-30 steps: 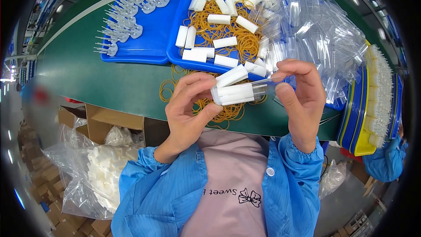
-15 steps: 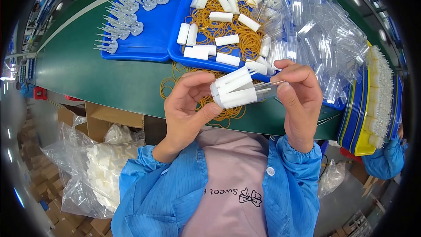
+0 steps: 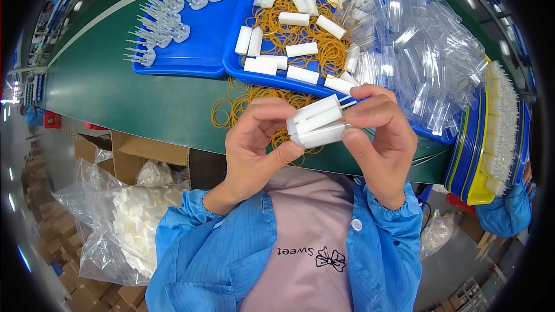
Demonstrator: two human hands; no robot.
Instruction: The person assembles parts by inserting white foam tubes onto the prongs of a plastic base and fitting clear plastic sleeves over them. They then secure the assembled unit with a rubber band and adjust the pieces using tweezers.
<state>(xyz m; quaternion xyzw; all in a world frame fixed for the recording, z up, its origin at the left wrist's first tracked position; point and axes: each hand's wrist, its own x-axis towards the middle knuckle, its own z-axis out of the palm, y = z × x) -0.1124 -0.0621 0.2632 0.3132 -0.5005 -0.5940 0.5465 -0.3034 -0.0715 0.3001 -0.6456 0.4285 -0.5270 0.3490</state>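
So, the part (image 3: 318,121) is up in both hands above the bench (image 3: 115,92), just in from its near edge. Left hand (image 3: 260,138): thumb and fingers clamped on the clear base end. Right hand (image 3: 378,138): thumb and forefinger closed in at the prong end, on the lowest block's tip; can't tell whether a strip is in the pinch too. Three white blocks show lengthwise, two prongs poking past the upper ones. Loose bands (image 3: 266,93) lie between the bench's near edge and the middle tray (image 3: 232,52), which holds more bands plus blocks (image 3: 302,50). Left tray (image 3: 196,52): pronged bases (image 3: 181,33) along its left and far edges. Clear strips (image 3: 428,52) heap at the middle tray's right edge; stacked trays (image 3: 478,144) at the bench's right end.
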